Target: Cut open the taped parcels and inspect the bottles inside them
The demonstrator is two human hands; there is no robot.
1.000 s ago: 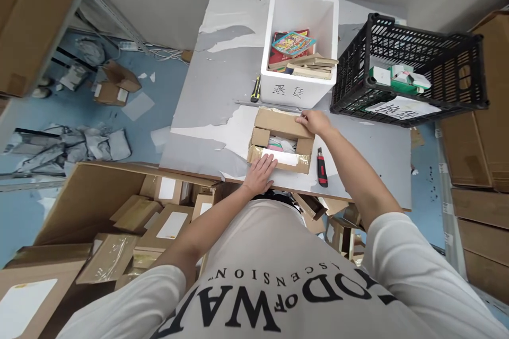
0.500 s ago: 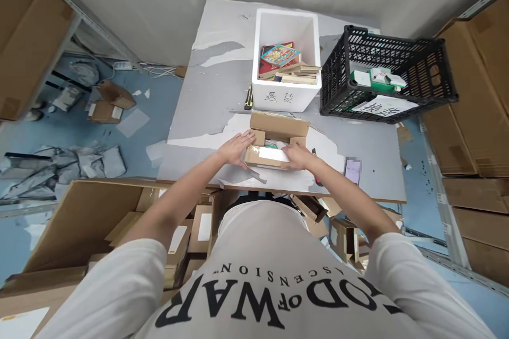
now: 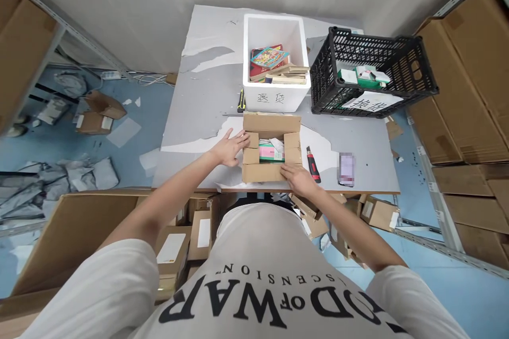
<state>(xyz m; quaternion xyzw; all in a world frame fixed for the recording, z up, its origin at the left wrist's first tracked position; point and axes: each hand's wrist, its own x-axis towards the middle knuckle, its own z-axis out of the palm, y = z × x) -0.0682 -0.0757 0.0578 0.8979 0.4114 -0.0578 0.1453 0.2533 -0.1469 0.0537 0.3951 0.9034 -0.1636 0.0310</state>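
A small brown cardboard box (image 3: 271, 173) lies in front of me with its flaps folded outward. Inside it a green, pink and white packet (image 3: 272, 152) shows, with crumpled white paper on top. My left hand (image 3: 230, 148) rests its spread fingertips against the box's left flap. Across the right corner of the near flap lie the outstretched fingers of my right hand (image 3: 300, 180); its thumb is hard to see. A red and black utility knife (image 3: 313, 164) is just right of the box.
Behind the box stand a white foam box (image 3: 275, 96) holding books and a black crate (image 3: 374, 79) with green and white packages. A phone (image 3: 346, 169) lies on the table (image 3: 369, 153). A yellow-black cutter (image 3: 241, 100) sits beside the foam box. Cartons crowd the floor below.
The box's near flap has folded down toward me, exposing the packet inside. My right hand has moved from the opening onto that flap. My left hand stays at the left side.
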